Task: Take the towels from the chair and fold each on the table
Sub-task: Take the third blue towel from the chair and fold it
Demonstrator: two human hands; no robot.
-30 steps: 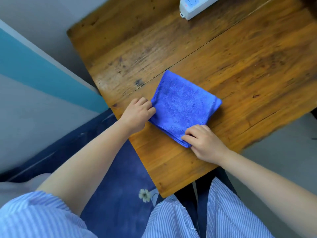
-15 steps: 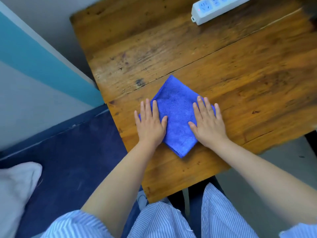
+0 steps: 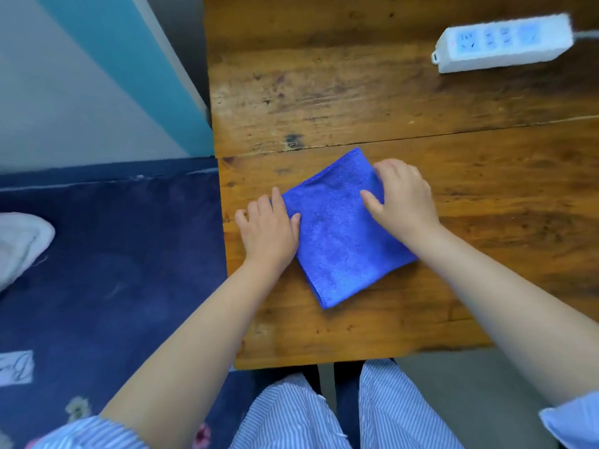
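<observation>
One worn wooden table point(image 3: 405, 102), blue towel point(image 3: 343, 241)

Bench point(image 3: 324, 102): worn wooden top, orange-brown planks with dark stains and scratches; a seam runs across it just beyond the towel.
Blue towel point(image 3: 340, 241): folded into a square, lying flat on the bench near its left edge, one corner pointing at the near edge.
Left hand point(image 3: 269, 231): flat on the bench at the towel's left edge, thumb on the cloth.
Right hand point(image 3: 402, 199): on the towel's far right corner, fingers bent over the cloth.
Power strip point(image 3: 502, 43): white, lying on the bench well beyond the towel, to its right, blurred.
</observation>
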